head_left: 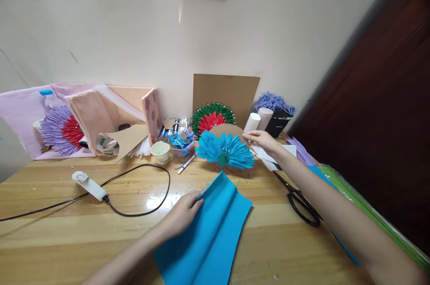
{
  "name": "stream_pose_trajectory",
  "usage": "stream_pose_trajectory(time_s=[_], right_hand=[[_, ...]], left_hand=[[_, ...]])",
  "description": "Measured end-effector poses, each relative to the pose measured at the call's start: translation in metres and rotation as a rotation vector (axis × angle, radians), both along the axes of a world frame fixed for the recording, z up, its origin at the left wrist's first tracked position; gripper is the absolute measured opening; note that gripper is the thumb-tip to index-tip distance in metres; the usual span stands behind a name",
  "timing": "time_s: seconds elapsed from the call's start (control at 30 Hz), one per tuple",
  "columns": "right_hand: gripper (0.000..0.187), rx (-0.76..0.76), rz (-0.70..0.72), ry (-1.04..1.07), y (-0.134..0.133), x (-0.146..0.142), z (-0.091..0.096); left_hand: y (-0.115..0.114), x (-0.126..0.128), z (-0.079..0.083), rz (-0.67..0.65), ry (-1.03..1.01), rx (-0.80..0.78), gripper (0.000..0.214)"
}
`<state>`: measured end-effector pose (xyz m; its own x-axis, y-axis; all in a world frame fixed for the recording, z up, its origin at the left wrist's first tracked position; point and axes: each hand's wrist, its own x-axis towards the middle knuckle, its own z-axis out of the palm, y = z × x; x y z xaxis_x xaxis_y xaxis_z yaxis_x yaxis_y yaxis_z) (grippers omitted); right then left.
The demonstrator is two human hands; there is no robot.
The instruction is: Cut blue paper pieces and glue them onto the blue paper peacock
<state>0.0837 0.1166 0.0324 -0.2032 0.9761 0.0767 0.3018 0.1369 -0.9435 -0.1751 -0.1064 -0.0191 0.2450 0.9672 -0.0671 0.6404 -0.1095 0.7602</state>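
My left hand (187,210) grips the left edge of a folded blue sheet (215,236), thumb on top; the sheet slopes over the near part of the table. With thumb and fingers pinched, my right hand (261,139) holds the right rim of a round cardboard disc (231,130). Blue petals (228,148) fan across the lower part of the disc around a small green centre (223,159). Bare brown card shows along its top. Behind the disc stands a green and red petal rosette (214,117), partly covered by it.
Black-handled scissors (302,206) lie under my right forearm. A glue gun (89,185) with a looping black cord is at the left. A paper cup (160,152), a basket of blue scraps (181,144) and a marker (186,164) sit mid-table. Green plastic-wrapped sheets (363,209) line the right edge.
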Motion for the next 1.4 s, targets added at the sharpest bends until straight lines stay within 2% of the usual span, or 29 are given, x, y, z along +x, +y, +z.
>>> stream_pose_trajectory(time_s=[0.1, 0.2, 0.33, 0.43, 0.6, 0.67, 0.77, 0.87, 0.93, 1.0, 1.23, 1.4], right_hand=[[0.041, 0.135, -0.156, 0.053, 0.020, 0.005, 0.009], [0.034, 0.221, -0.241, 0.056, 0.038, -0.008, -0.001], [0.029, 0.243, -0.239, 0.018, 0.057, -0.034, -0.029], [0.029, 0.258, -0.233, -0.002, 0.071, -0.044, -0.046], [0.033, 0.301, -0.230, -0.010, 0.091, -0.044, -0.054], [0.034, 0.320, -0.216, -0.019, 0.094, -0.043, -0.053], [0.036, 0.347, -0.203, -0.044, 0.094, -0.044, -0.052], [0.037, 0.378, -0.207, -0.080, 0.093, -0.047, -0.050], [0.037, 0.401, -0.213, -0.107, 0.094, -0.051, -0.048], [0.037, 0.425, -0.222, -0.133, 0.095, -0.055, -0.048], [0.031, 0.502, -0.320, -0.205, 0.092, -0.068, -0.047], [0.028, 0.608, -0.366, -0.206, 0.071, -0.090, -0.025]], left_hand=[[0.011, -0.003, 0.003, -0.023, 0.055, 0.013, 0.030], [0.029, -0.002, 0.006, -0.093, 0.113, 0.070, 0.031], [0.056, 0.005, 0.003, -0.203, 0.165, 0.123, 0.024], [0.075, 0.015, -0.004, -0.202, 0.218, 0.131, 0.020], [0.092, 0.032, -0.012, -0.146, 0.228, 0.192, 0.022], [0.090, 0.038, -0.011, -0.106, 0.226, 0.284, 0.027], [0.073, 0.040, -0.002, -0.086, 0.234, 0.395, 0.032], [0.046, 0.034, 0.008, -0.278, 0.223, 0.368, 0.035], [0.030, 0.027, 0.011, -0.409, 0.230, 0.299, 0.049], [0.021, 0.021, 0.009, -0.463, 0.237, 0.239, 0.062], [0.021, 0.014, -0.007, -0.521, 0.223, 0.229, 0.075], [0.019, 0.011, -0.008, -0.498, 0.167, 0.265, 0.070]])
